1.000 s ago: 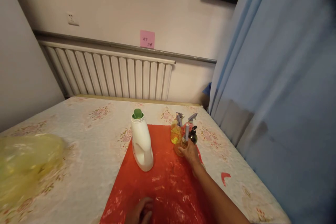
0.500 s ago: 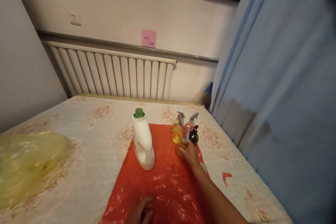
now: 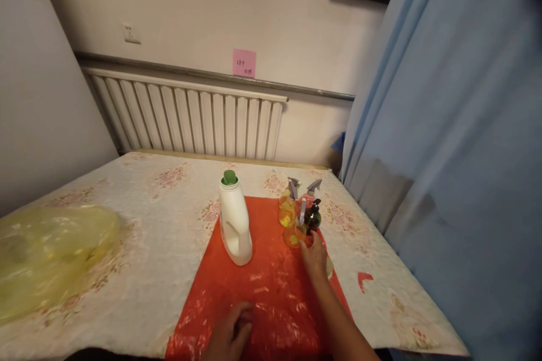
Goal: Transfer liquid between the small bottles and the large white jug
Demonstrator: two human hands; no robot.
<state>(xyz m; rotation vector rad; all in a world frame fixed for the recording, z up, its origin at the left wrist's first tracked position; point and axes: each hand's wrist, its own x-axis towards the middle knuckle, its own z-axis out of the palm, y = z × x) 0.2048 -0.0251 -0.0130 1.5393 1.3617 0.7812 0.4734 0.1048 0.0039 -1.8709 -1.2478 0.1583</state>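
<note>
A clear spray bottle [image 3: 292, 237] with a grey trigger head stands upright on the red plastic sheet [image 3: 265, 282]. My right hand [image 3: 314, 256] is just beside its lower right side, thumb and fingers apart; any contact is hard to make out. Close behind are a spray bottle with yellow liquid [image 3: 288, 213], a pink spray bottle [image 3: 308, 197] and a dark bottle with a black pump [image 3: 314, 216]. To the left, a white detergent jug [image 3: 235, 225] with a green spout stands uncapped. Low in the middle, my left hand [image 3: 231, 333] hovers or rests with loosely curled fingers and nothing in it.
A crumpled yellow plastic bag [image 3: 55, 254] lies at the left on the flowered cover [image 3: 156, 225]. A red scrap [image 3: 364, 280] is at the right. The blue curtain [image 3: 444, 152] hangs along the right side; a white radiator [image 3: 190, 118] lines the wall.
My right hand has come off the front spray bottle, moving slightly down and to the right, its fingers loosened. The bottle stays in its place. My left hand remains low in the middle.
</note>
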